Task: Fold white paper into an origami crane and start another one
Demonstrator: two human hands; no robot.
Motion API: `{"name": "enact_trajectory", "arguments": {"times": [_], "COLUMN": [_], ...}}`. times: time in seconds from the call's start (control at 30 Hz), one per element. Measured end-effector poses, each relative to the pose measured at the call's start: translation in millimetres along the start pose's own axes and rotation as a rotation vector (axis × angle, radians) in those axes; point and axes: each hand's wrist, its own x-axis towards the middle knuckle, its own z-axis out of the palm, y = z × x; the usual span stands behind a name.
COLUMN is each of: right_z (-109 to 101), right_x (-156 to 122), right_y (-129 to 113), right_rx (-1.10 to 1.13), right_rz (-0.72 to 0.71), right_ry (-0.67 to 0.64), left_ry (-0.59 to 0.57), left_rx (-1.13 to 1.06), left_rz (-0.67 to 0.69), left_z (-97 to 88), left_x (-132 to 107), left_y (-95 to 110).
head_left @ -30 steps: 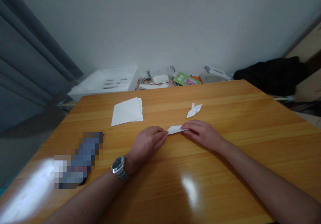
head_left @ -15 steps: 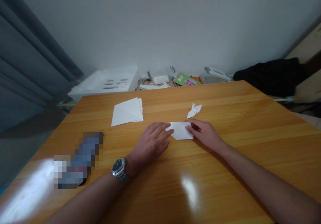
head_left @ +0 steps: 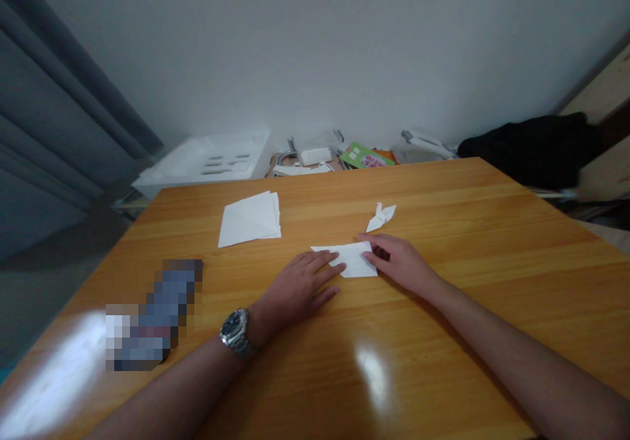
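A folded piece of white paper (head_left: pixel 355 263) lies on the wooden table between my two hands. My left hand (head_left: pixel 302 286), with a metal watch (head_left: pixel 237 332) on its wrist, rests flat with fingers apart over the paper's left part. Part of the paper's left side is hidden beneath those fingers, and a pointed corner shows beyond them. At the right end, my right hand (head_left: pixel 401 259) pinches the paper's edge, thumb on top and index finger behind. Just beyond it sits a small white origami crane (head_left: pixel 380 217).
Stacked white paper sheets (head_left: pixel 250 220) lie at the back left of the table (head_left: pixel 457 230). A blurred-out, pixelated object (head_left: pixel 162 315) is left of my left arm. Behind the table are a white slotted tray (head_left: pixel 221 154), a green booklet (head_left: pixel 364 157) and black cloth (head_left: pixel 531 148).
My left fingers have shifted slightly right and toward me over the paper. A pointed corner of the paper now shows beyond them at the left. My right hand keeps its pinch.
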Motion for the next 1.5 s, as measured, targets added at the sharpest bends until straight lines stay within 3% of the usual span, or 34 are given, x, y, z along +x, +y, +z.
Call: {"name": "enact_trajectory", "arguments": {"times": [0.13,0.33,0.47,0.9,1.23,1.5], "right_z": [-5,-14,-16,-13,-14,-15], "right_x": [-1,-4,-5,-7,-2,-1], "right_y": [-1,1,6,3,2,-2], "right_rx": [0.026,0.047,0.029,0.072,0.061,0.015], "right_rz": [-0.002,-0.167,-0.209,-0.214,-0.27,-0.188], "right_ry": [-0.048,-0.216,-0.257,-0.133,-0.16,-0.138], "left_ry": [0.013,0.044,0.035,0.05,0.04,0.018], "left_rx": [0.009,0.006,-0.004,-0.008,-0.007,0.006], "left_rz": [-0.022,-0.059,-0.075,-0.08,-0.081,-0.066], "left_z": [0.1,-0.5,-1.8,1.6,-0.1,0.1], "left_x": [0,0,1,-1,0,0], "left_y": [0,0,0,-4,-2,-2]}}
